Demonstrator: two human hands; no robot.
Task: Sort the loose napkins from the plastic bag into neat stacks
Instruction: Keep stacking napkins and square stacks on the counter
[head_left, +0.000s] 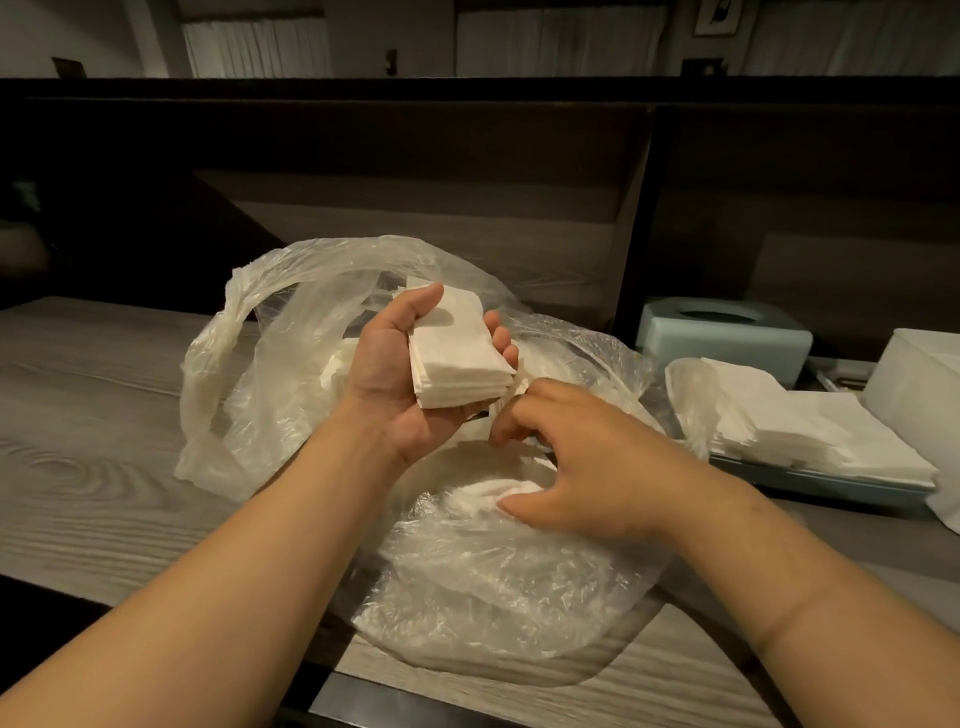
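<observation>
- Left-hand fingers (501, 340) curled up round the far edge of a squared stack of folded napkins (457, 348), thumb pressed on the top sheet; stack cradled in the upturned left hand (395, 374) above the open clear plastic bag (291, 332).
- Right-hand fingers (511, 415) bent downward into the bag's mouth, just below the held stack; tips apparently pinching one loose napkin edge, though partly hidden, so hard to say for sure. Right hand (576, 457) hovering over the crumpled napkins (493, 491) left inside the bag.
- Best handled by lifting one napkin at a time, flattening it, then sliding it under the left thumb with edges flush to the stack; worth keeping the thumb pressure light so the pile stays square.
- Risk, as a judgement: thin plastic may cling and drag several sheets out together.
- Further right on the wood-grain counter (78, 441): a finished pile of napkins (810, 431) on a pale tray, a light blue tissue box (727, 332) behind it.
</observation>
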